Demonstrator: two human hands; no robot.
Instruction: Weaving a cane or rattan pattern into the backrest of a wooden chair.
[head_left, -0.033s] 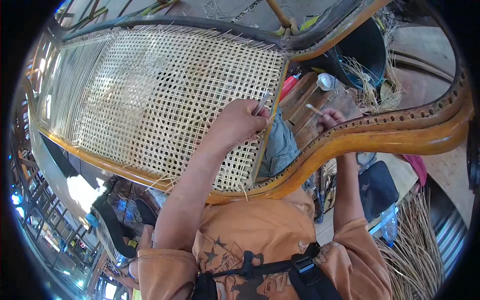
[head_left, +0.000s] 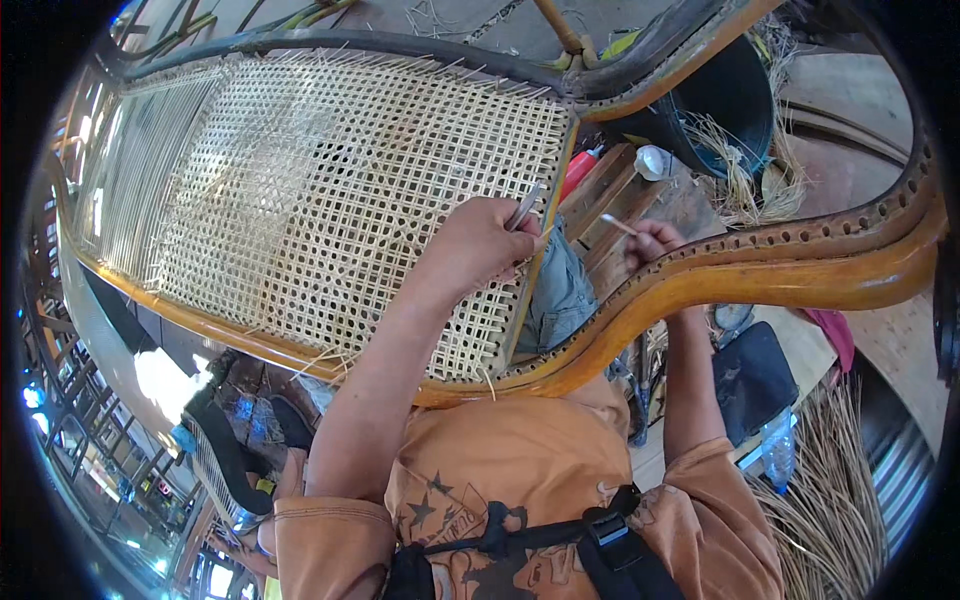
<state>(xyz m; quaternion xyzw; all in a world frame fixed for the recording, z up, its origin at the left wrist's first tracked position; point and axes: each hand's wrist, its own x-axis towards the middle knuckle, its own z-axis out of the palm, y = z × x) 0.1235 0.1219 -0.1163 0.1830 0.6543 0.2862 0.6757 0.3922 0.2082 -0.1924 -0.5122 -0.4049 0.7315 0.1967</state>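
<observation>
While dark stars and lettering are showing on my orange T-shirt (head_left: 520, 428), my left hand (head_left: 484, 243) is pinching a slim metal tool (head_left: 524, 205) at the right edge of the woven cane panel (head_left: 330, 165). My right hand (head_left: 654, 241) is pinching a thin pale stick (head_left: 620, 224), pointing left, within the curved wooden frame (head_left: 770, 284). The panel is stretching before me, its long axis running left to right; a black bucket (head_left: 738, 95) and cane strands (head_left: 828, 470) are sitting rightward.

Latticed cane (head_left: 340, 190) is cream, the frame (head_left: 770, 284) honey-brown.
</observation>
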